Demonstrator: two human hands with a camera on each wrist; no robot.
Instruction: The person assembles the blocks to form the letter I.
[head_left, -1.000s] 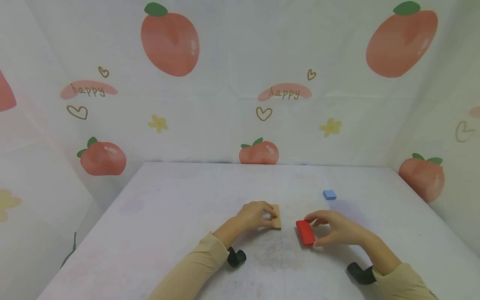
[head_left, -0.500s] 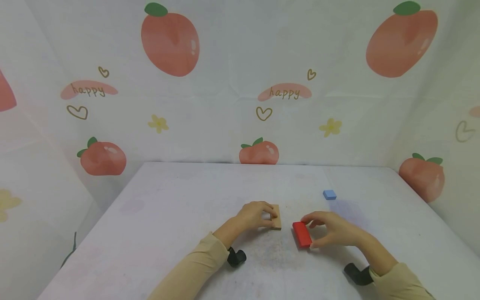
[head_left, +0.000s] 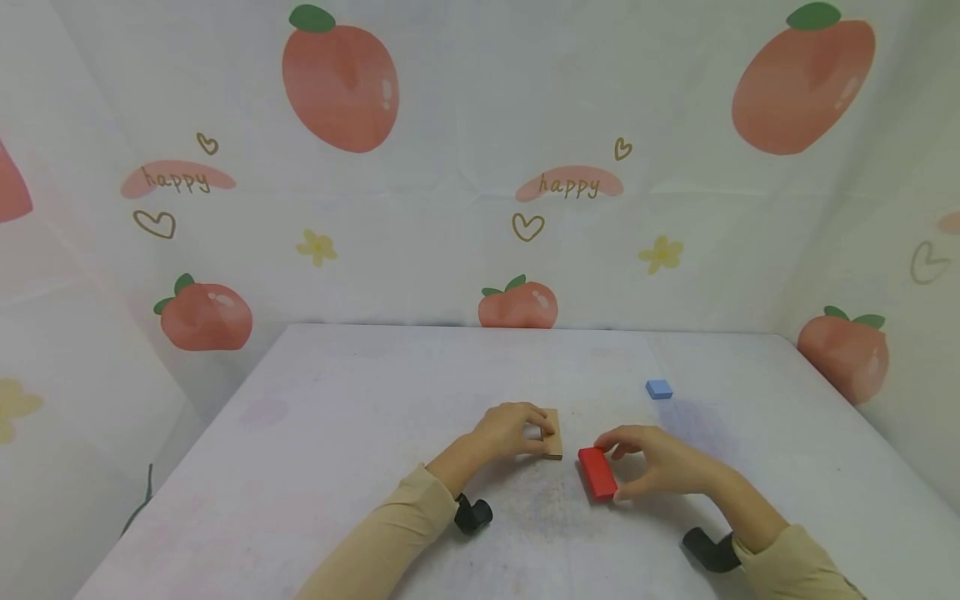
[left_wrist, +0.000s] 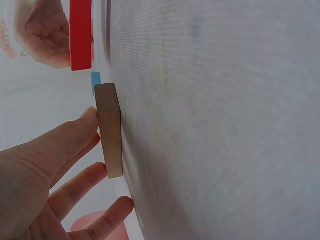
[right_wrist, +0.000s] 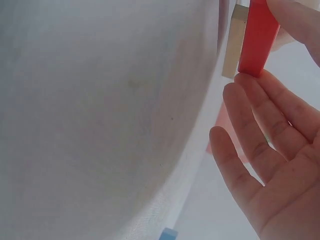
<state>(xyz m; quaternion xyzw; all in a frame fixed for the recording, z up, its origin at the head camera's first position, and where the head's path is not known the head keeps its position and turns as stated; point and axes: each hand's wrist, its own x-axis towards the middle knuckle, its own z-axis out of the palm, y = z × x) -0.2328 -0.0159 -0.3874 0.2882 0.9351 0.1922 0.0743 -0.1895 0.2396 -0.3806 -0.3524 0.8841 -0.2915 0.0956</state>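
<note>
One red block (head_left: 597, 475) sat pinched in my right grip (head_left: 663, 462).
I held it narrowly by its ends, just right of the wooden block (head_left: 557, 443), near yet apart. My left grip (head_left: 506, 429) was loose and parted, resting on top of the wooden block. A blue block (head_left: 659, 390) lay farther back on the tabletop (head_left: 337, 417).

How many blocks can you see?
3: a red block in the right hand, a brown block touching the left hand, a blue block farther back on the table.

Tan blk (left_wrist: 110, 132): wood, prob. matt.
</note>
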